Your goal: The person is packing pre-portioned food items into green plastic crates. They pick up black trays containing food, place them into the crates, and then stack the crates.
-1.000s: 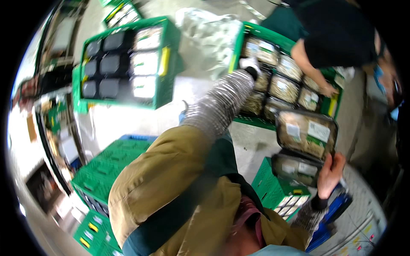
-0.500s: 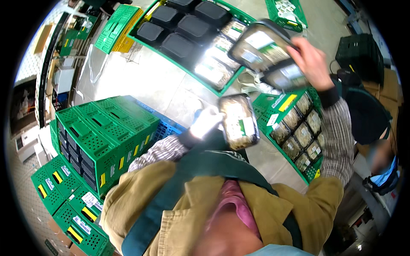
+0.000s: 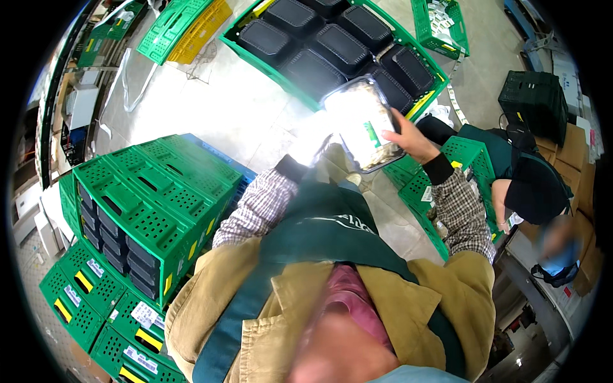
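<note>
My right hand (image 3: 412, 137) grips the right edge of a clear-lidded food tray (image 3: 363, 121) with a green label, held in front of my chest. My left hand (image 3: 322, 148) reaches to the tray's near left corner. Strong glare washes it out, so its grip is unclear. Just beyond the tray lies a green crate (image 3: 426, 97) filled with several black lidded trays (image 3: 313, 70).
A stack of green crates (image 3: 147, 204) over a blue one stands at my left, with more green crates (image 3: 83, 300) below it. At my right a crouching person (image 3: 530, 185) works over another green crate (image 3: 472, 159). Folded green and yellow crates (image 3: 185, 25) lie farther back.
Half a second ago each hand held trays apart; now both hands meet at one tray in front of me. The crate of black trays sits closer to the tray.
</note>
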{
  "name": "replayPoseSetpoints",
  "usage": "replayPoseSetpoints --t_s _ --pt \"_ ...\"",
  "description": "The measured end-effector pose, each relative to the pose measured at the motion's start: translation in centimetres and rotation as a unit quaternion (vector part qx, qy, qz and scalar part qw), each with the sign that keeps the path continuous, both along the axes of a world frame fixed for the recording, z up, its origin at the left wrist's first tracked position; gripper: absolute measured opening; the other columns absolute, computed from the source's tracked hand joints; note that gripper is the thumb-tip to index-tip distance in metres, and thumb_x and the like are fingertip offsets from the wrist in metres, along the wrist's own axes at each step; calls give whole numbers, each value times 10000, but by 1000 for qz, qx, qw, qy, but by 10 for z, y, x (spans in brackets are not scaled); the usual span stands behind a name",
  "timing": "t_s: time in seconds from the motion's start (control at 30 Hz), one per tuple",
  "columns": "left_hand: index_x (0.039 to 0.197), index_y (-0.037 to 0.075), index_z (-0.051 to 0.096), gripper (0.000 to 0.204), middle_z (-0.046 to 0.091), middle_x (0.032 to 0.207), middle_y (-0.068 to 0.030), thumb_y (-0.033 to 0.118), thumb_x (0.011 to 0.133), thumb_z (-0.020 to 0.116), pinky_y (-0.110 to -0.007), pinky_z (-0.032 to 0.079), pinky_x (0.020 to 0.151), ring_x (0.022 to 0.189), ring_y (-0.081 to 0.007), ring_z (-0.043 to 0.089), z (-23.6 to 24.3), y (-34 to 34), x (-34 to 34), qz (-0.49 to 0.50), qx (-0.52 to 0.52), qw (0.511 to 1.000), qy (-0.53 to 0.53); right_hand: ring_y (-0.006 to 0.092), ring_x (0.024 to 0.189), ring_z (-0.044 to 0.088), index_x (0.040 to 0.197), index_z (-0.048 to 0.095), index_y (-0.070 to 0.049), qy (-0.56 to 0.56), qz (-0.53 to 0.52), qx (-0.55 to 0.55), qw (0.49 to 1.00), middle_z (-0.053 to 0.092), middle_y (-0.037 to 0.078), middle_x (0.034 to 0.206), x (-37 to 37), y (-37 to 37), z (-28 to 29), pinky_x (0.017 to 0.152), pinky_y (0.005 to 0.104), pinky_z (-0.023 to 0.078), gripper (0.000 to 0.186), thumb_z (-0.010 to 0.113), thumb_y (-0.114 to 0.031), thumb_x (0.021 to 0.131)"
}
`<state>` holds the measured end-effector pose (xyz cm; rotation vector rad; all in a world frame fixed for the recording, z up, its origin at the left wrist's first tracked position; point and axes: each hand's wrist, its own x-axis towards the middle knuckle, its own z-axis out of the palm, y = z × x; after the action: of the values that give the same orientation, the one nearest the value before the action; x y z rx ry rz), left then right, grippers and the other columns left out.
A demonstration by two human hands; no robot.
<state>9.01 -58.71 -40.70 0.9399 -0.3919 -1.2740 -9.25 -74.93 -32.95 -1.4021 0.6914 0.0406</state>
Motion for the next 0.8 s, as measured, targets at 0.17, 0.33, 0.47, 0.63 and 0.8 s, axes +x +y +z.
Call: replayPoseSetpoints --t_s 0.17,0.33,0.47,0.63,0.8 --pt "1006 2 465 284 533 847 -70 199 830 571 -243 450 635 686 -132 532 3 -30 30 130 151 968 -155 346 1151 395 1313 293 -18 56 52 -506 859 377 231 1261 9 11 41 961 372 331 713 665 -220 739" --pt "1040 -52 466 431 529 860 -117 242 771 631 -316 446 726 788 -208 523 -20 -60 92 240 343 865 -275 349 1089 437 1204 422 2 -13 -14 -569 822 461 189 1180 56 -49 9 922 409 352 544 644 -193 748" --pt "929 -53 466 411 556 820 -227 305 762 579 -396 462 706 784 -341 569 -41 -50 110 267 440 746 -422 403 908 511 1038 517 47 88 -27 -642 761 547 247 981 174 -147 -19 809 412 413 421 647 -212 731" --pt "902 -37 493 254 519 819 -264 190 825 410 -442 443 686 773 -370 542 -76 -77 107 -80 316 714 -620 348 1161 414 1196 436 82 143 88 -465 869 439 252 1241 156 -347 -161 975 366 317 618 449 -445 873" --pt "937 -70 497 360 573 891 -280 265 822 435 -446 452 731 864 -398 567 -70 -74 108 106 426 855 -277 355 1015 525 1138 491 90 231 119 -422 868 556 234 1095 162 -385 -199 888 363 389 670 393 -518 873"
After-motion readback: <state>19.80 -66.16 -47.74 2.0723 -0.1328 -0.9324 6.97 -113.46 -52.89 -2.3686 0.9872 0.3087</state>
